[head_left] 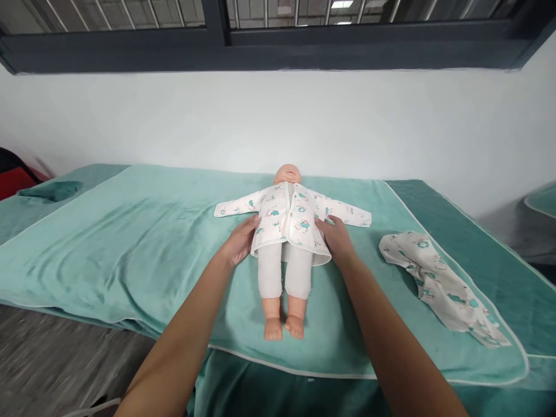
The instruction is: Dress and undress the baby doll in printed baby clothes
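Note:
A baby doll [272, 327] lies on its back on a light green blanket [143, 249], head toward the wall and feet toward me. It wears a white printed baby jacket [273, 214], with sleeves spread out to both sides and the front edges meeting at the chest. White cloth covers its legs down to the shins; the feet are bare. My left hand [243, 238] is closed at the jacket's left side, some fingertips hidden against the cloth. On the opposite side, my right hand [336, 238] grips the jacket's edge below the sleeve.
A crumpled printed baby garment [438, 284] lies on the blanket to the right. Darker green cloth [486, 260] covers the bed beneath. Behind the bed rises a white wall [174, 121] under a dark window frame [278, 52]. Something red and black [15, 179] stands at far left.

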`<state>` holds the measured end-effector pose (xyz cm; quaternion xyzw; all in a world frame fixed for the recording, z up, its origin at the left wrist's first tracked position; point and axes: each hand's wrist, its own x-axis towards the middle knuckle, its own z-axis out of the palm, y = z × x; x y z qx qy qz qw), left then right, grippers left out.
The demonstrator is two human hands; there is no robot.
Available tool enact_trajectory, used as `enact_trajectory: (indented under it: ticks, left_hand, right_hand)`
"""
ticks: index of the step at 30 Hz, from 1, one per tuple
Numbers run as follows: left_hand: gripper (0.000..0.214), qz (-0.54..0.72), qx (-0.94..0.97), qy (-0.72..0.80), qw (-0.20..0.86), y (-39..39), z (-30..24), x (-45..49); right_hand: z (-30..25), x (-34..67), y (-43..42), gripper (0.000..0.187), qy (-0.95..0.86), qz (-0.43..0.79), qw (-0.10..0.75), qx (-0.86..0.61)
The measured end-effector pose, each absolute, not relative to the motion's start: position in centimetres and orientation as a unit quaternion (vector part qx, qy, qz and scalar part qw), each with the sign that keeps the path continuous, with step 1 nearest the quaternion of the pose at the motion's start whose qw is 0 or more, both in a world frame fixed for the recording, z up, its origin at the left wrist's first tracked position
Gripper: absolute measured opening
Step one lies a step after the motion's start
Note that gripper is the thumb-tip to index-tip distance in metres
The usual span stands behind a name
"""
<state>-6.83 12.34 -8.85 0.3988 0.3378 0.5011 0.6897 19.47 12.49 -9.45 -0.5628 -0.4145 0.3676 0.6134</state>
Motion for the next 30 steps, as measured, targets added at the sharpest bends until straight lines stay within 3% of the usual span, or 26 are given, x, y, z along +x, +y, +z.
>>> enact_trajectory:
  ticks: [4,11,20,23,27,30]
  left_hand:
    - [0.048,0.5,0.378,0.308,0.716,14.1,-8.9,-5.5]
    - [0.051,0.539,0.369,0.285,0.701,14.8,-9.2,-4.5]
    - [0.054,0.552,0.346,0.309,0.693,14.1,-9.3,-4.7]
    - [0.054,0.578,0.331,0.347,0.661,12.7,-9.1,-4.8]
    - [0.045,0.598,0.366,0.367,0.612,8.6,-9.4,-5.8]
    - [0.039,0.572,0.429,0.384,0.585,3.9,-10.2,-7.5]
  right_hand:
    - [-9.5,18.1,14.4,0.063,-0.376,0.417,0.617,-0.551]
    - [-9.6,18.3,14.6,0.063,-0.368,0.491,0.646,-0.454]
    - [-9.8,18.3,12.0,0.062,-0.365,0.473,0.638,-0.485]
    - [-10.3,19.4,8.9,0.061,-0.494,0.364,0.575,-0.54]
    - [-10.3,24.1,2.4,0.047,-0.68,0.017,0.367,-0.634]
    - [-9.6,29.0,-2.6,0.048,-0.668,-0.166,0.243,-0.684]
